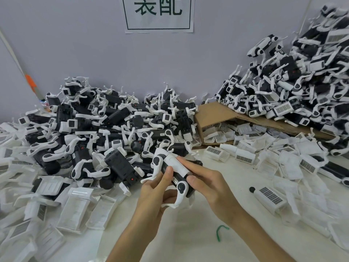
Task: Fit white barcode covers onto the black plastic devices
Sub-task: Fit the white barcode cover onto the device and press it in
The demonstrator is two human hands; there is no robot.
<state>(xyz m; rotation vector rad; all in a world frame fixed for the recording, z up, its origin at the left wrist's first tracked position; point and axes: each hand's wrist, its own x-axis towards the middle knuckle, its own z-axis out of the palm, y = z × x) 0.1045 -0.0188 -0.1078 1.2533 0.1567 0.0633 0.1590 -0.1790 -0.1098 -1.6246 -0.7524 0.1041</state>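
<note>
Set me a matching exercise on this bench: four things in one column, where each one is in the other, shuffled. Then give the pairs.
Things
1. paper sign
2. green wire tie
3. cardboard box
4. black device

Places
A. gripped by the left hand and the right hand
B. stuck on the wall
C. between the two heaps, with white covers inside it
D. loose on the table, beside the right forearm

Pairs: 1-B, 2-D, 3-C, 4-A.
</note>
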